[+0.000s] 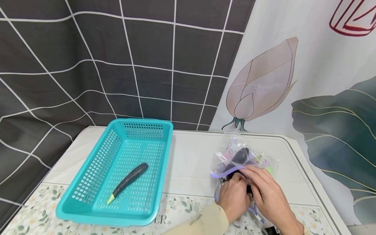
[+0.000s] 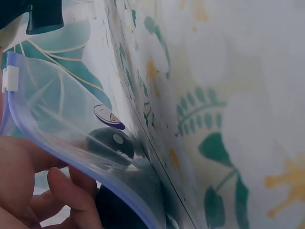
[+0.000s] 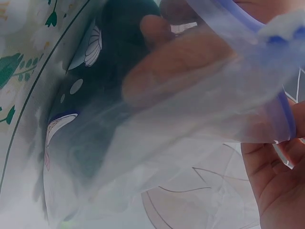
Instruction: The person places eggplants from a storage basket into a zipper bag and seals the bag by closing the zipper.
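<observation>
A clear zip bag [image 1: 218, 163] with a purple seal lies on the right of the table. Inside it is a dark, rounded, long object [image 1: 241, 156]; its exact kind is blurred by the plastic. My left hand [image 1: 235, 199] reaches into the bag's mouth, fingers curled at the dark object's near end. Over it, my right hand [image 1: 268, 192] pinches the purple rim. The right wrist view shows fingers [image 3: 176, 62] through the plastic against the dark object. A white slider [image 2: 13, 78] sits on the seal in the left wrist view.
Left of the hands stands a turquoise perforated basket [image 1: 168, 156]. A long dark eggplant [image 1: 130, 179] with a pale green tip lies in it. The table [image 1: 191, 163] has a white and floral cover, with a grid-patterned curtain [image 1: 152, 81] behind.
</observation>
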Available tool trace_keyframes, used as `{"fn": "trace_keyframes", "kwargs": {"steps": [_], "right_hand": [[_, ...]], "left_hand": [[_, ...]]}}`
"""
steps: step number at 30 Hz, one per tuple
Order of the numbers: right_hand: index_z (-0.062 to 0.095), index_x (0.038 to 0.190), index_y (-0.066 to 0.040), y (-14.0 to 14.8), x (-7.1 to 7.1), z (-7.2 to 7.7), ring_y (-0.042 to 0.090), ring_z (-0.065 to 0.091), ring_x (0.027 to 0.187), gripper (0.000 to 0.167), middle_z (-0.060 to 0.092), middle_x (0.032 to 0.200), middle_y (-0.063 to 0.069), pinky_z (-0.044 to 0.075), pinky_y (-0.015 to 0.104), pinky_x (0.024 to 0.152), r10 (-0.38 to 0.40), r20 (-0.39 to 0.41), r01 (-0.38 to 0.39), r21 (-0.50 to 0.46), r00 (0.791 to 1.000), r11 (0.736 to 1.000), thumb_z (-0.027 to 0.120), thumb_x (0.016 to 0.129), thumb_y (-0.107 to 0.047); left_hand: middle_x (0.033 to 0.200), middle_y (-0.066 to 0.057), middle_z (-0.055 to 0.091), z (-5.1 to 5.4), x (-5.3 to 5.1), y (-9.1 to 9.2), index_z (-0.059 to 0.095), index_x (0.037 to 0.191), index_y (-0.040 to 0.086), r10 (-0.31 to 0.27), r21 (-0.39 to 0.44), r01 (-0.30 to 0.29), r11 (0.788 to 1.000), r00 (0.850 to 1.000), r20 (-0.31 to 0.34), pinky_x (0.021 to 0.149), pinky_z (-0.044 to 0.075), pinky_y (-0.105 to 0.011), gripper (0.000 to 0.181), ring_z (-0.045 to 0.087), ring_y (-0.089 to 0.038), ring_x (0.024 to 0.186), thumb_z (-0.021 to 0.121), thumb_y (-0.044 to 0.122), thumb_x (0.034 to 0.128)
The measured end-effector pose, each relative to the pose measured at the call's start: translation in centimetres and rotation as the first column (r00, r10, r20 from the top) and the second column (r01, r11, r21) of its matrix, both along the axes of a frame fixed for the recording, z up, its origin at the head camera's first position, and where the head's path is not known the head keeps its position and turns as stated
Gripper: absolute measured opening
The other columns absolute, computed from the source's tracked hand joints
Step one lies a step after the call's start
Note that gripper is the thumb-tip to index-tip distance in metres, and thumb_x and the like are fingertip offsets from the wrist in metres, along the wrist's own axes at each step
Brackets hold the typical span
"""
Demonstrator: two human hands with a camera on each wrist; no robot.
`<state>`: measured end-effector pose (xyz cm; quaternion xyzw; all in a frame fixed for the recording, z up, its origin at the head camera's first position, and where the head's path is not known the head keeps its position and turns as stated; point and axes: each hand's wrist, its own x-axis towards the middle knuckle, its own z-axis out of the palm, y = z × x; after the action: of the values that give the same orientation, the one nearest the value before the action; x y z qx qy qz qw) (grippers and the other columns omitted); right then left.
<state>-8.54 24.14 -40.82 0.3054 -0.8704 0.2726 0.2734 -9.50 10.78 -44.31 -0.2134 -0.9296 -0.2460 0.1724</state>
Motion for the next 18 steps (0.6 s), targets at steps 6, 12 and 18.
{"fn": "trace_keyframes", "kwargs": {"steps": [6,12,18], "right_hand": [[0.067,0.127,-0.006,-0.1,-0.1,0.1,0.023,0.056,0.113,0.05,0.063,0.127,0.011,0.031,0.01,0.103,-0.01,-0.015,0.01,0.001,1.0,1.0,0.028,0.11,-0.031],[0.067,0.128,-0.006,-0.1,0.0,0.2,0.024,0.056,0.114,0.051,0.063,0.127,0.011,0.03,0.008,0.103,-0.024,-0.009,0.024,0.004,1.0,1.0,0.026,0.11,-0.031],[0.067,0.127,-0.006,-0.2,0.0,0.2,0.026,0.057,0.113,0.051,0.064,0.126,0.011,0.03,0.008,0.103,-0.028,-0.013,0.028,0.001,1.0,1.0,0.027,0.11,-0.031]], "left_hand": [[0.103,0.008,0.066,0.1,0.3,-0.7,0.079,0.093,0.022,-0.068,0.004,0.068,0.998,0.997,0.033,0.066,0.051,-0.016,0.017,0.064,-0.004,0.082,0.078,0.014,0.0791],[0.107,0.009,0.066,0.5,0.6,-1.4,0.08,0.095,0.02,-0.109,0.024,0.108,0.994,0.99,0.093,0.07,0.052,-0.017,0.016,0.065,-0.003,0.089,0.077,0.013,0.0816],[0.098,0.01,0.067,1.0,1.0,-2.6,0.079,0.091,0.018,-0.135,0.069,0.13,0.989,0.987,0.083,0.074,0.052,-0.015,0.015,0.064,0.0,0.085,0.075,0.009,0.0797]]}}
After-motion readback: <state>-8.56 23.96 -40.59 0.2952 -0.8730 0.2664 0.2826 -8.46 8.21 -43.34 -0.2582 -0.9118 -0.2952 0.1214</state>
